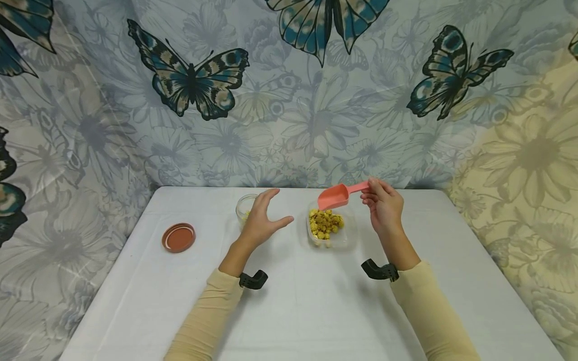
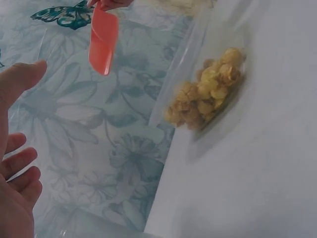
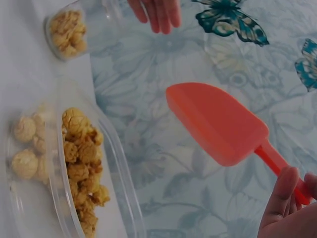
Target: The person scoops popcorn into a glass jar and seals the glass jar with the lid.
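My right hand [image 1: 384, 203] pinches the handle of a coral-red scoop [image 1: 334, 196], holding it over the far side of a clear plastic tub [image 1: 349, 233]. Yellow-brown popcorn [image 1: 325, 223] lies heaped in that tub. The scoop [image 3: 218, 124] looks bare in the right wrist view, its underside partly turned to the camera. To the left, my left hand [image 1: 260, 220] is held with fingers extended and thumb spread, nothing in its grasp. It overlaps a clear glass jar [image 1: 244, 203] in the head view. Some popcorn [image 3: 68, 33] sits at the bottom of the jar, seen in the right wrist view.
A reddish-brown round lid [image 1: 178, 237] lies on the left part of the white-covered table [image 1: 302, 311]. Behind the table hangs a cloth backdrop [image 1: 311, 125] with butterflies and flowers. Each wrist carries a black strapped mount [image 1: 254, 280].
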Available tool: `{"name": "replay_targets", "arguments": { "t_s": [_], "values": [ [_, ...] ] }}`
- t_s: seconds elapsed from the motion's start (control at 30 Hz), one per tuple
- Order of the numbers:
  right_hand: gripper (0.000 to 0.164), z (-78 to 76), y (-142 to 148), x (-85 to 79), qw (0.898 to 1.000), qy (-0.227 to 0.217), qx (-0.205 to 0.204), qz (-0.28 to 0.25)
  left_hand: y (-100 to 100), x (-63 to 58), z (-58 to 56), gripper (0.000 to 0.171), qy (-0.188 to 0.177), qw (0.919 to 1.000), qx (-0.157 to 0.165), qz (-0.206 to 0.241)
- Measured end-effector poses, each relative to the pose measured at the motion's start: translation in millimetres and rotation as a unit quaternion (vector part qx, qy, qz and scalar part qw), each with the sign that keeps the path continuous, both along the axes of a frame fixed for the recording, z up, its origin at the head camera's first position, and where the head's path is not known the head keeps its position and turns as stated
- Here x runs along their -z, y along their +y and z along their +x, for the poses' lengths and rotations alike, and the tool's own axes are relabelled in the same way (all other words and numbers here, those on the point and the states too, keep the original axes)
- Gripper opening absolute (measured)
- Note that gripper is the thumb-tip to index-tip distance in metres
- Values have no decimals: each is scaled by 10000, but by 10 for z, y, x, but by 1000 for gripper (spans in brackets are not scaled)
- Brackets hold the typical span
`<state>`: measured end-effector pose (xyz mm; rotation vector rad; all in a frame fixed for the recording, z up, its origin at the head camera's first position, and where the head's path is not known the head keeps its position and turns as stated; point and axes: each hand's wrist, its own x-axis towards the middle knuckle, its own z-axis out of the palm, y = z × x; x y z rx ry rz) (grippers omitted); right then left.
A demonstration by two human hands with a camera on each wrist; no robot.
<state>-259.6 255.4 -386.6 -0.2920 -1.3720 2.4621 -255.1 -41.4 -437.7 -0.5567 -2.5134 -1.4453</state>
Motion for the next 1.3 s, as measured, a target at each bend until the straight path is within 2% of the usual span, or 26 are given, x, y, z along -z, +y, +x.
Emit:
{"name": "replay_targets", "arguments": {
  "t_s": [0.3, 0.47, 0.73, 1.1, 1.3],
  "values": [
    [15, 22, 44, 65, 9997, -115, 136, 138, 111, 109, 12, 77, 96, 9998, 125, -80],
    [15, 32, 84, 113, 9995, -118, 188, 217, 169, 156, 15, 78, -99, 9996, 241, -136],
    [12, 55, 123, 197, 9983, -365, 324, 317, 255, 234, 25, 77, -362, 9980, 407, -317],
    [7, 40, 195, 374, 9953, -752, 459, 404, 376, 407, 23, 79, -845, 9950, 269, -460],
    [9, 32, 222, 440, 9953, -718, 530, 364, 449, 482, 20, 80, -1040, 9923, 362, -570]
  ]
}}
